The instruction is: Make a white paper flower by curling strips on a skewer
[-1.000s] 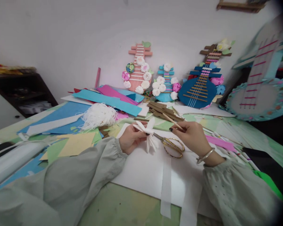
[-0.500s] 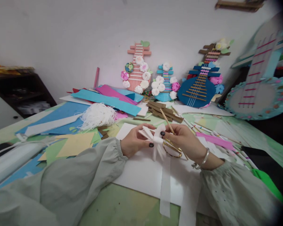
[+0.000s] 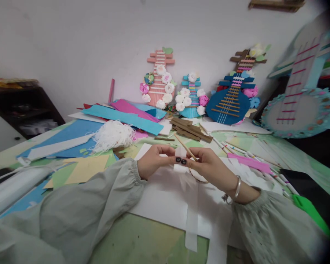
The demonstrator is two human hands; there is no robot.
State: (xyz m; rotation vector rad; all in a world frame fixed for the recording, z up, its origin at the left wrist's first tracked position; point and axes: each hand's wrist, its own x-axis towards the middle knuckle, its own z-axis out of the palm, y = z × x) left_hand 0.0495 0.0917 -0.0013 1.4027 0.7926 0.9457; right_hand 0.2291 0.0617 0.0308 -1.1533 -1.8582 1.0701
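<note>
Between my hands is a small piece of white paper (image 3: 180, 151), pinched by both thumbs and fingers. My left hand (image 3: 157, 160) grips its left side, its thumb tip touching my right thumb. My right hand (image 3: 212, 168) pinches the right side and also holds a thin wooden stick (image 3: 184, 146) that slants up to the left. Gold-rimmed scissors handles (image 3: 198, 176) show partly below my right hand; the rest is hidden. Under my hands lies a white board (image 3: 156, 200), with a white paper strip (image 3: 191, 223) hanging over its front edge.
White string (image 3: 114, 135) is heaped at the left beside coloured sheets (image 3: 126, 117). Brown strips (image 3: 191, 129) lie behind my hands. Paper-flowered instrument models (image 3: 228, 104) stand along the wall. Markers (image 3: 236, 148), a black phone-like slab (image 3: 305, 187) and a green object (image 3: 309, 211) are at the right.
My hands have come together, thumb tips touching. The splayed white paper petals no longer show; a flat upright piece is between the fingers. The stick has shifted left, and the scissors handles are more covered.
</note>
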